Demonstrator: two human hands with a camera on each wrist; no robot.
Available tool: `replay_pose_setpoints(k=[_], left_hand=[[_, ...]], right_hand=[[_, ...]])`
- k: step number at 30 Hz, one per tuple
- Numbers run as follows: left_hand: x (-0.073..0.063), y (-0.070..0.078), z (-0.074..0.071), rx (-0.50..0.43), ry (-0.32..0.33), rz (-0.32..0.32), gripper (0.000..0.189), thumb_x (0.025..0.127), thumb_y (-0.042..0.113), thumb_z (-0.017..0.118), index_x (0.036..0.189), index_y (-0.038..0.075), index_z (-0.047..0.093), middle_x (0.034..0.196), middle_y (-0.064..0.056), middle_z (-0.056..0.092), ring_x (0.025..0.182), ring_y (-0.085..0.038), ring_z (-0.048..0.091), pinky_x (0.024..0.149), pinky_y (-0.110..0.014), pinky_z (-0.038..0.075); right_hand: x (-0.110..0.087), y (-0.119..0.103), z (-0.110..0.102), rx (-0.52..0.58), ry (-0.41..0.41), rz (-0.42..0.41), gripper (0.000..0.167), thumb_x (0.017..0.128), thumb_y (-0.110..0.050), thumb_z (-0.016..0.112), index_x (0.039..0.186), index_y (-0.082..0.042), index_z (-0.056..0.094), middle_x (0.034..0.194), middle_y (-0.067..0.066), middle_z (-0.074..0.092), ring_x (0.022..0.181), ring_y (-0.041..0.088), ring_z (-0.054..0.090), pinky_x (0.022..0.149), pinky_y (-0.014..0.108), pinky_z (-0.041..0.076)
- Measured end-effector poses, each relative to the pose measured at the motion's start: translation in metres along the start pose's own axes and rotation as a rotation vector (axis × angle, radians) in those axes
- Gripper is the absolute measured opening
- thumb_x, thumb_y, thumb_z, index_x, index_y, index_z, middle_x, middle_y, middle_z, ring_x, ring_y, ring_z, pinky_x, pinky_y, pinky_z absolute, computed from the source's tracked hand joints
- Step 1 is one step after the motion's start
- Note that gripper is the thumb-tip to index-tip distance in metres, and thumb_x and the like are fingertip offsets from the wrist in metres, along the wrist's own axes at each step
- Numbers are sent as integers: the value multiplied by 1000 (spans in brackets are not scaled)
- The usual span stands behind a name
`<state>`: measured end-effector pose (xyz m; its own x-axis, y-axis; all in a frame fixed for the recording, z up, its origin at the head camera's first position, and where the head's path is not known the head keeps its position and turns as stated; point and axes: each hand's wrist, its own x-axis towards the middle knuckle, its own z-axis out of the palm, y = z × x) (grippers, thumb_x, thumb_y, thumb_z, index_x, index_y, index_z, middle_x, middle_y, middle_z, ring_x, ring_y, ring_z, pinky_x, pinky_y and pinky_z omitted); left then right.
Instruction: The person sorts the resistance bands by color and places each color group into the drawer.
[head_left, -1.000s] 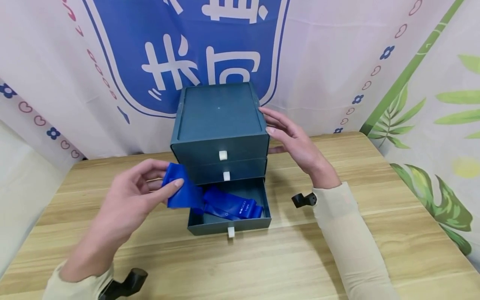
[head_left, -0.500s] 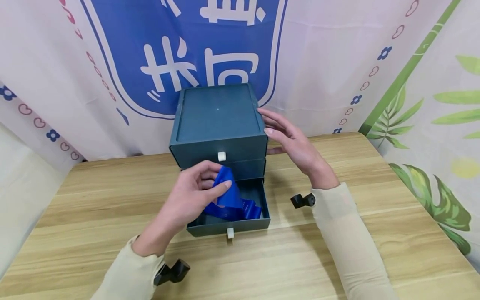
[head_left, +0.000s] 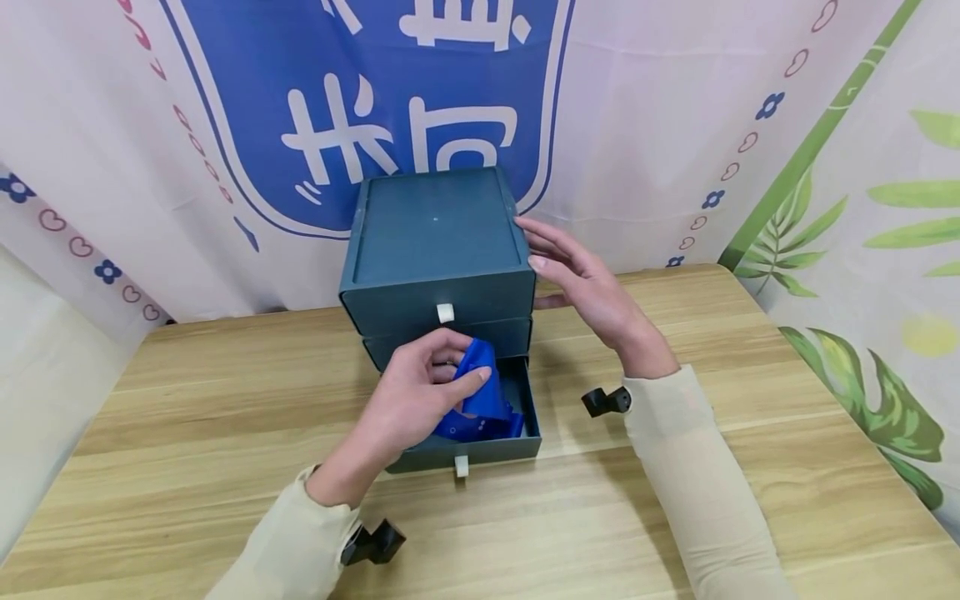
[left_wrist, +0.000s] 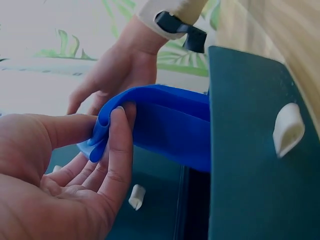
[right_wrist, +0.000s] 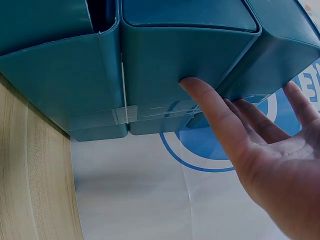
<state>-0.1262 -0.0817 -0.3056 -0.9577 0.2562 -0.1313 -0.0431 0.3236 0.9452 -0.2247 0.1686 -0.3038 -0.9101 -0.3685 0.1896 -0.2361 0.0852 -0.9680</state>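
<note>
A blue resistance band (head_left: 491, 402) hangs from my left hand (head_left: 412, 396), pinched between thumb and fingers. In the left wrist view the folded end of the band (left_wrist: 170, 122) sits in the fingertips, and the rest runs down into the open bottom drawer (head_left: 498, 451). That drawer is part of a dark teal drawer unit (head_left: 435, 229). My right hand (head_left: 592, 296) touches the unit's right side; its thumb and fingers (right_wrist: 207, 102) lie extended against the casing in the right wrist view. Part of the drawer's inside is hidden behind my left hand.
The unit stands on a wooden table (head_left: 225, 400) near its back edge. Two upper drawers are closed, with a white pull tab (head_left: 446, 313) on the top one. Behind hangs a printed curtain (head_left: 622, 125) with a blue emblem.
My left hand has moved right with the band, from left of the drawer to above it. The band hangs lower into the drawer. My right hand stays on the unit's side.
</note>
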Motion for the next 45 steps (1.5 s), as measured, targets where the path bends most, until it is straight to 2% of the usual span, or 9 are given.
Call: replay_pose_setpoints(k=[7, 12, 18, 23, 26, 30, 34, 39, 45], left_hand=[[2, 3, 10, -37, -14, 32, 35, 102, 10, 74, 135, 9, 65, 118, -15, 73, 93, -22, 80, 75, -39, 68], [3, 5, 13, -47, 15, 42, 34, 103, 13, 74, 135, 10, 65, 119, -15, 72, 91, -22, 79, 74, -38, 68], [3, -11, 12, -15, 21, 19, 32, 102, 10, 74, 132, 5, 66, 117, -17, 73, 89, -18, 77, 73, -38, 68], [1, -27, 8, 95, 69, -12, 29, 99, 9, 77, 127, 5, 70, 118, -15, 75, 93, -20, 75, 72, -34, 67], [-2, -35, 3, 188, 96, -17, 26, 98, 10, 78, 123, 7, 72, 122, -14, 76, 100, -23, 73, 79, -35, 67], [-3, -44, -6, 294, 108, 2, 20, 98, 10, 79, 117, 7, 75, 122, -14, 77, 102, -25, 71, 90, -42, 63], [-2, -50, -13, 372, 112, 22, 17, 97, 9, 79, 113, 5, 75, 114, -14, 78, 98, -25, 68, 90, -45, 61], [0, -52, -16, 454, 117, 19, 17, 97, 8, 79, 112, 2, 74, 107, -13, 77, 90, -22, 65, 85, -42, 61], [3, -57, -16, 597, 153, 108, 18, 93, 3, 81, 109, -1, 74, 100, -15, 78, 85, -23, 70, 82, -43, 65]], right_hand=[[-1, 1, 0, 7, -3, 2, 54, 113, -31, 50, 166, -32, 42, 171, 1, 44, 145, 32, 56, 97, 58, 63], [0, 1, -1, 12, -2, 1, 54, 113, -31, 50, 166, -32, 42, 171, 1, 44, 145, 32, 56, 97, 58, 63], [1, 1, 1, 20, -8, 3, 54, 113, -30, 51, 166, -32, 42, 171, 1, 44, 145, 32, 57, 96, 57, 64], [2, 0, 0, 20, -6, 9, 54, 113, -31, 51, 166, -33, 42, 171, 1, 44, 144, 32, 57, 97, 56, 64], [2, 0, 0, 14, -4, 10, 54, 113, -31, 51, 166, -33, 42, 171, 1, 44, 145, 32, 56, 97, 57, 63], [1, 1, 0, 7, 2, 13, 53, 113, -31, 51, 166, -33, 42, 171, 0, 44, 145, 31, 56, 98, 57, 63], [1, 1, -1, 2, 2, 12, 54, 113, -31, 51, 166, -34, 42, 172, 0, 43, 146, 31, 55, 98, 57, 63], [1, 1, -1, 0, 3, 13, 54, 113, -31, 51, 166, -34, 42, 172, -1, 43, 146, 30, 55, 98, 57, 63], [1, 1, 0, 5, 4, 13, 54, 113, -32, 51, 166, -34, 42, 172, -1, 43, 147, 29, 55, 98, 57, 63]])
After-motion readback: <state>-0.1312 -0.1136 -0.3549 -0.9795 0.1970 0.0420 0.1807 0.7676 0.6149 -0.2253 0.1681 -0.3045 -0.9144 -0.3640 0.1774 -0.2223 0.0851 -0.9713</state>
